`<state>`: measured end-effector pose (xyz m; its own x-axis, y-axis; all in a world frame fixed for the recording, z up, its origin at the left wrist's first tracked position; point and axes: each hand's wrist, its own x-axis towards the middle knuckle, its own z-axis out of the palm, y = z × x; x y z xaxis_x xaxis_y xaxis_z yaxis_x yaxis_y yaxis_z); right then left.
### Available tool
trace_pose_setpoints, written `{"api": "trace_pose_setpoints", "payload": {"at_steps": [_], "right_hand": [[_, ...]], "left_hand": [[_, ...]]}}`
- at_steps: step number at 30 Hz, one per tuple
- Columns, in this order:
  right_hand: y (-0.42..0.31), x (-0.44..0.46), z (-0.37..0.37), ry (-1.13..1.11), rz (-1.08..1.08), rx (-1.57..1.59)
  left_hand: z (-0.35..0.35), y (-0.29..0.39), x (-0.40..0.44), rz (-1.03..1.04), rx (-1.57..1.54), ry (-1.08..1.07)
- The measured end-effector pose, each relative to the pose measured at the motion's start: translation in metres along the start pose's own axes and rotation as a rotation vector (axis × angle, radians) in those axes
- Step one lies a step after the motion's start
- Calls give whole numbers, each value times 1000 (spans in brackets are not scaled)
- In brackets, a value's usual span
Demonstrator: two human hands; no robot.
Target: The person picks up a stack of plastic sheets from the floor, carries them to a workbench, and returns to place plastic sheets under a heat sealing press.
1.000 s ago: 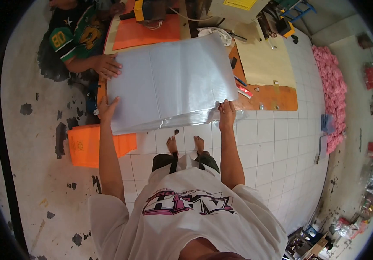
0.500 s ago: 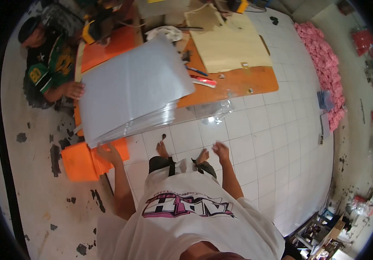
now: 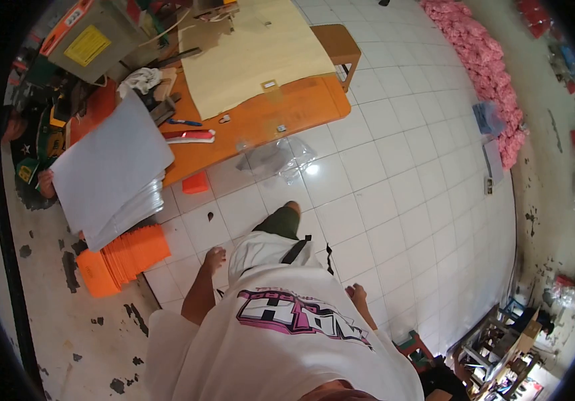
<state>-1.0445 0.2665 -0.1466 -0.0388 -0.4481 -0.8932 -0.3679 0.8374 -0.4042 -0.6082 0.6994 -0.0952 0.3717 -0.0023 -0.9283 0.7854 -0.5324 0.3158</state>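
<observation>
My left hand [image 3: 215,258] hangs low over the tiled floor, apart from everything, its fingers curled; whether they close on anything is too small to tell. Beside my shirt on the right is my right hand [image 3: 356,292], partly hidden and small, with its finger state unclear. A stack of translucent plastic sheets [image 3: 110,164] lies at the table's left end, above a pile of orange pieces [image 3: 124,260]. Another person's hand [image 3: 46,183] touches the stack's left edge. Near it on the orange table [image 3: 287,110] are a red-and-white item [image 3: 190,136] and a blue pen [image 3: 184,123].
A cream sheet [image 3: 254,60] covers part of the table, with a brown stool [image 3: 338,50] beyond. Clear plastic [image 3: 277,159] hangs at the table's front edge. Pink bundles [image 3: 478,67] line the right wall. A machine with a yellow label [image 3: 88,46] stands upper left.
Both my hands have come off the sheets and moved down to my sides. The view has turned and shifted rightward, so the table and stack appear further left. The other person's hand stays at the stack.
</observation>
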Motion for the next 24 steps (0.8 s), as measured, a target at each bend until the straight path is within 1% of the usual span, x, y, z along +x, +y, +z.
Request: {"api": "trace_pose_setpoints", "payload": {"at_steps": [1,2,4,6,7,9,10,11,12,13,14,16,18,19,21,22,23,24], "right_hand": [[-47,-8,20,83,118,116],[-75,4,33,103,103,84],[-142,23,54,66,87,49],[-208,18,70,-103,-151,-52],[-237,22,73,-99,-164,-49],[-293,21,70,-135,-247,-79],[-314,31,64,-129,-257,-80],[-332,38,58,-85,-206,-22],[-337,42,34,-33,-143,22],[-336,65,10,-9,-103,33],[-319,109,-22,-14,-83,24],[-268,210,-95,-61,-60,12],[-316,209,-87,-30,31,-93],[-347,208,-77,-26,63,-137],[-414,225,-51,-53,81,-227],[-451,239,-35,-80,77,-273],[-489,254,-18,-104,67,-318],[-526,268,2,-131,55,-363]], "left_hand": [[15,23,7,45,22,14],[29,48,11,65,58,39],[58,96,32,107,107,37],[91,145,50,145,110,61],[113,170,65,154,107,52],[161,212,86,222,33,110],[189,235,104,226,27,101],[220,264,125,216,74,59],[248,277,134,184,120,15],[280,302,127,272,125,-34],[313,336,115,371,127,-73],[363,392,90,680,214,-160],[396,446,49,703,165,-241],[400,457,44,692,142,-216],[411,475,40,644,49,-266],[413,473,43,611,32,-183],[417,457,60,506,-75,-69],[419,435,86,443,-105,62]]}}
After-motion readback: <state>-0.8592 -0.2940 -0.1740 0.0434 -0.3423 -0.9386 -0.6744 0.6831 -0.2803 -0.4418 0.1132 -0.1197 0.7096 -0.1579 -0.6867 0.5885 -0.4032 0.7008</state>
